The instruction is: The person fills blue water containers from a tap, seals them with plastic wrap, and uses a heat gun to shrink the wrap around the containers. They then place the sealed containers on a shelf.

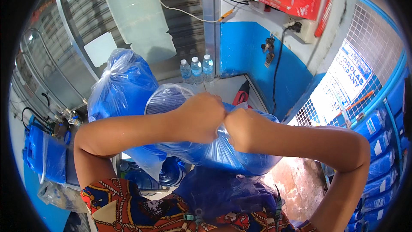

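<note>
Both my arms are raised and bent, and my fists meet in the middle of the view. My left hand (201, 118) and my right hand (245, 129) are closed on gathered clear plastic, pulled tight into pleats. That plastic bag (221, 148) wraps a rounded blue container (257, 161) just below my fists. The fingertips are turned away and hidden. Behind my left forearm stands another blue container in a clear bag (122, 83), its top bunched into a knot. A ribbed, plastic-covered round surface (169, 96) shows beyond my left hand.
Three small water bottles (196, 69) stand at the back beside a wall corner. A red and black tool (242, 93) lies right of them. Bagged blue containers (380, 163) are stacked at right by a mesh panel (360, 47). Another blue container (45, 154) stands left.
</note>
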`<action>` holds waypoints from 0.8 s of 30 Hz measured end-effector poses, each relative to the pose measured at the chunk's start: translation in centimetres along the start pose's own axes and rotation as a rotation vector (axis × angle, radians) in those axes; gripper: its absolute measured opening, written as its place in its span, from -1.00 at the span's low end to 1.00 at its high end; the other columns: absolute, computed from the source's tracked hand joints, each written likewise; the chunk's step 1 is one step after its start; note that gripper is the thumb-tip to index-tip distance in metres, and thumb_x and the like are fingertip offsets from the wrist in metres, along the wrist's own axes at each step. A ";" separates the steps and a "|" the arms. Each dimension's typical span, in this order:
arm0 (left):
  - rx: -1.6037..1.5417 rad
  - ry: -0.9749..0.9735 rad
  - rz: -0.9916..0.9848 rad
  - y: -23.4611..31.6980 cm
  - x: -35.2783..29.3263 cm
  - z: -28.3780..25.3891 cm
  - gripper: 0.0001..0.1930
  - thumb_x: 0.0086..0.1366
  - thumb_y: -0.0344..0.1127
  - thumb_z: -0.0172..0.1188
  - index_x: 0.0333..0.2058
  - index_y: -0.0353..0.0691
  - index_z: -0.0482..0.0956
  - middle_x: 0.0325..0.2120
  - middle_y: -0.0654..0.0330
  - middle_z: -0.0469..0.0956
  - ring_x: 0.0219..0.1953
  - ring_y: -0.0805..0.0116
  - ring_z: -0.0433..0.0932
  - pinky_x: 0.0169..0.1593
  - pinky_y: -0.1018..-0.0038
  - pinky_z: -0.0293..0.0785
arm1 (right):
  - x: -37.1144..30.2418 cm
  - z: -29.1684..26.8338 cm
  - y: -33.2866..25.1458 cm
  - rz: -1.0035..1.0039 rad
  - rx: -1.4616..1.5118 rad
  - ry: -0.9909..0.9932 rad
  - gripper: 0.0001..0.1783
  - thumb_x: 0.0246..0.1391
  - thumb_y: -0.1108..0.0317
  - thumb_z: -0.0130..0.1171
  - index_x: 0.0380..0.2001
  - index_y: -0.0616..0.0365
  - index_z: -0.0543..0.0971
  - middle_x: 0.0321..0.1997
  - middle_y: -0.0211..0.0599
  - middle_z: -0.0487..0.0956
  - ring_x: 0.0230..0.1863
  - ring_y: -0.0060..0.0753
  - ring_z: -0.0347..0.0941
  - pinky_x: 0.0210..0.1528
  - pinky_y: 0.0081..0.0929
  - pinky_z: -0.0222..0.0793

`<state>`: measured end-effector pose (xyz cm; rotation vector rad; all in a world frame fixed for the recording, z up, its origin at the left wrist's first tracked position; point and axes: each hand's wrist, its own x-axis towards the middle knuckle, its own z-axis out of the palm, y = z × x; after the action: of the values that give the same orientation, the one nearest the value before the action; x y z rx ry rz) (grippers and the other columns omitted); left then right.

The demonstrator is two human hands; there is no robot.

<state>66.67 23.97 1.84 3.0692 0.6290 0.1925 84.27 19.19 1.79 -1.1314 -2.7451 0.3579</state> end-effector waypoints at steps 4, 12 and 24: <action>0.049 -0.080 -0.034 5.0 0.5 0.7 -0.79 -0.24 -0.34 0.31 -0.60 -0.34 0.53 -0.51 -0.01 0.53 -0.29 0.03 0.51 -0.15 0.21 0.43 | -5.0 2.1 -1.0 0.046 0.045 0.077 -0.85 -0.23 0.47 0.15 -0.58 0.40 0.51 -0.58 0.15 0.52 -0.47 0.15 0.53 -0.43 -0.11 0.45; 0.012 -0.051 0.064 15.3 0.3 5.4 -0.72 -0.27 -0.30 0.37 -0.57 -0.35 0.54 -0.50 0.00 0.53 -0.27 0.05 0.51 -0.08 0.27 0.40 | -15.4 6.1 -4.0 0.105 0.074 -0.034 -0.92 -0.24 0.52 0.11 -0.60 0.33 0.53 -0.54 0.12 0.55 -0.46 0.10 0.55 -0.41 -0.14 0.48; -0.356 0.101 0.130 20.8 9.3 25.2 -0.91 -0.12 -0.36 0.21 -0.62 -0.23 0.51 -0.54 0.13 0.51 -0.27 0.19 0.52 -0.08 0.25 0.31 | -26.3 18.1 4.1 0.571 0.181 -0.114 -0.92 -0.15 0.50 0.15 -0.52 0.22 0.61 -0.42 -0.02 0.62 -0.33 -0.03 0.60 -0.30 -0.21 0.53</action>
<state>86.29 9.06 -21.52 2.7673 0.3500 0.4129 101.47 0.45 -17.97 -1.8726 -2.3584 0.7367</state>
